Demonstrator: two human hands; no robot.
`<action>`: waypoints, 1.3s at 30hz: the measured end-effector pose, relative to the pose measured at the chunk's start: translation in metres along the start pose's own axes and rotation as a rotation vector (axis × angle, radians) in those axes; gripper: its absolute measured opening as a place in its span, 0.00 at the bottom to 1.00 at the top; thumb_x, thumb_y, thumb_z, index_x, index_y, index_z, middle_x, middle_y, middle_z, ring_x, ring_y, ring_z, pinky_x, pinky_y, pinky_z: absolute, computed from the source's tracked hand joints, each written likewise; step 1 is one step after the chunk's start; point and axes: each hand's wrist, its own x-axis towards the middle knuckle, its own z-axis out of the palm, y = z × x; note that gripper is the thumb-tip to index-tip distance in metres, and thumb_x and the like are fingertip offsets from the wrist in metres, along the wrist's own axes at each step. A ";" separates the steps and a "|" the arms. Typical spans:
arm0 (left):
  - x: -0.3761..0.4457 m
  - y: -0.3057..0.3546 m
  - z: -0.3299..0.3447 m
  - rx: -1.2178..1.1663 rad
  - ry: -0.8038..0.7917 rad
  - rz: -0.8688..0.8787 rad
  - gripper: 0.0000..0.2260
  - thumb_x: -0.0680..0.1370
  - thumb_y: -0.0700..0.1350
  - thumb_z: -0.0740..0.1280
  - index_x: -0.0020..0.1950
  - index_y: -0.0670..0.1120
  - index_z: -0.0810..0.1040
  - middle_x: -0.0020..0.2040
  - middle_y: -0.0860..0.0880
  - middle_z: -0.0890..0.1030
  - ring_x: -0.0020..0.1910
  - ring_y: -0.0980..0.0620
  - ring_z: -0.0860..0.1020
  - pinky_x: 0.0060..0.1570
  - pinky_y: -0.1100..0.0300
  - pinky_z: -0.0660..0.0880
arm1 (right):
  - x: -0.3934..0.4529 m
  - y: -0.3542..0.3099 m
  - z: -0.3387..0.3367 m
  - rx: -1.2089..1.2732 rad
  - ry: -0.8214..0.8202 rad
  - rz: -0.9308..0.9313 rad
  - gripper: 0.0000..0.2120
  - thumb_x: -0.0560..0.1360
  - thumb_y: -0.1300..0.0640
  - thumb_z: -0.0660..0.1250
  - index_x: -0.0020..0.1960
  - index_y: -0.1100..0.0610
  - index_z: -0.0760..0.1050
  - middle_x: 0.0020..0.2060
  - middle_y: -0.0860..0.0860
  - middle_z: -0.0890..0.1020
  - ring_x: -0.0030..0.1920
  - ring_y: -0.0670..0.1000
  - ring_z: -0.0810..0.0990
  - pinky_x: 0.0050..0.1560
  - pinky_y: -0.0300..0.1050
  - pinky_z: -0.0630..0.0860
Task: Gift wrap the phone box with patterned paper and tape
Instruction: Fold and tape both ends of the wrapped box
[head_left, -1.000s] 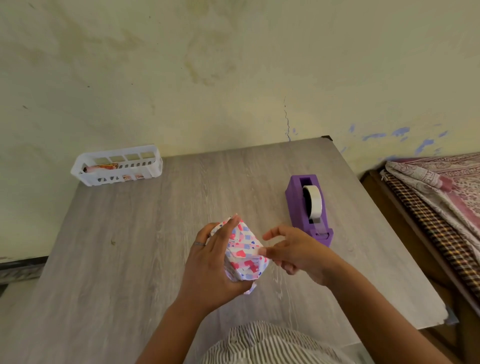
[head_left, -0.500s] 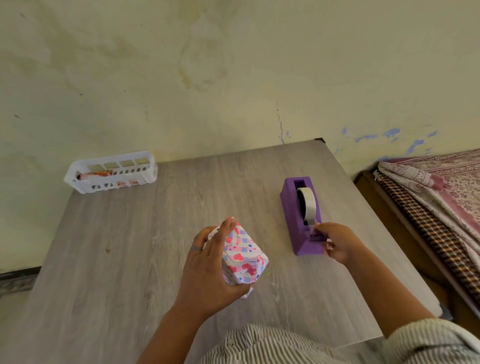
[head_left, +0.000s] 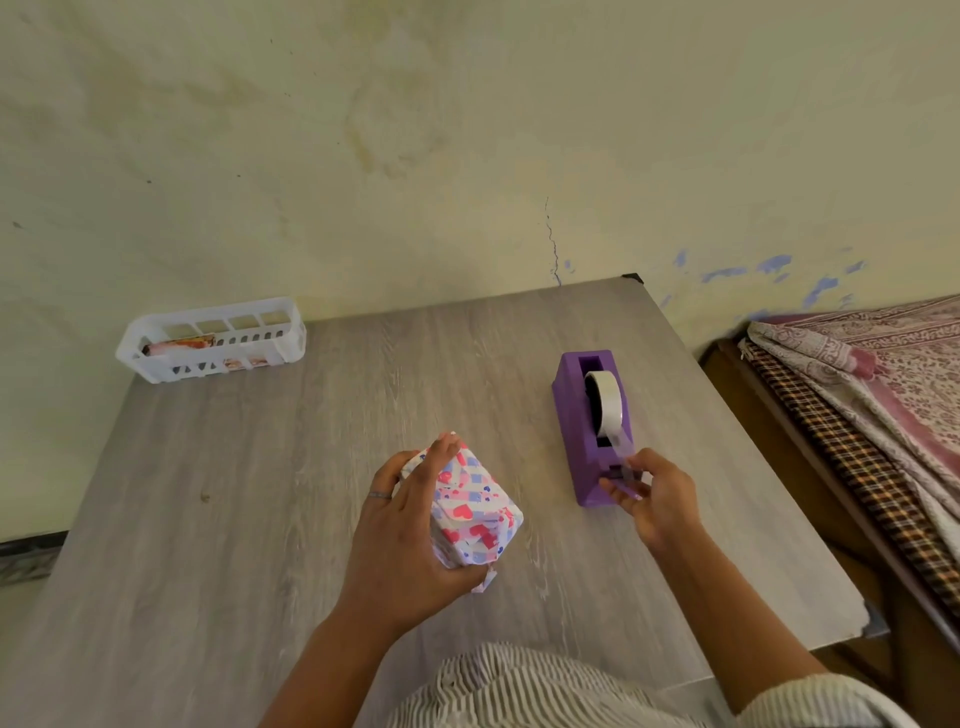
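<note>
The phone box (head_left: 475, 506), wrapped in white paper with pink, red and blue hearts, stands on end above the grey table (head_left: 260, 493). My left hand (head_left: 410, 525) grips it from the left, fingers laid along its top and thumb under the near end. To the right sits a purple tape dispenser (head_left: 584, 431) with a clear tape roll (head_left: 605, 402). My right hand (head_left: 657, 506) is at the dispenser's front cutter and pinches the free end of the tape (head_left: 621, 454), which runs taut from the roll.
A white slotted basket (head_left: 213, 340) with a roll of patterned paper sits at the table's far left corner by the wall. A bed with patterned cloths (head_left: 878, 395) stands close to the table's right edge.
My right hand left the wrapped box, went right to the dispenser and has drawn a short length of tape toward me. My left hand has kept hold of the box.
</note>
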 end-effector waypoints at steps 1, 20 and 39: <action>0.000 -0.001 0.000 0.001 0.003 -0.001 0.48 0.59 0.71 0.68 0.72 0.51 0.59 0.67 0.52 0.71 0.64 0.53 0.66 0.59 0.51 0.73 | 0.001 0.005 -0.001 0.024 0.002 -0.032 0.06 0.74 0.70 0.61 0.41 0.62 0.71 0.42 0.57 0.73 0.44 0.56 0.77 0.52 0.56 0.77; 0.000 -0.002 -0.002 0.033 0.024 0.021 0.43 0.65 0.75 0.60 0.70 0.47 0.63 0.65 0.49 0.73 0.62 0.53 0.67 0.58 0.52 0.71 | 0.014 0.027 -0.023 -0.369 0.002 -0.201 0.05 0.76 0.65 0.64 0.42 0.60 0.73 0.47 0.56 0.80 0.46 0.53 0.78 0.42 0.50 0.76; 0.000 0.003 -0.007 -0.061 -0.007 0.014 0.51 0.62 0.76 0.62 0.76 0.55 0.44 0.67 0.58 0.63 0.62 0.55 0.65 0.58 0.59 0.65 | -0.023 0.022 0.002 -0.903 -0.115 -0.664 0.08 0.76 0.64 0.65 0.45 0.54 0.79 0.42 0.47 0.82 0.44 0.42 0.78 0.44 0.28 0.72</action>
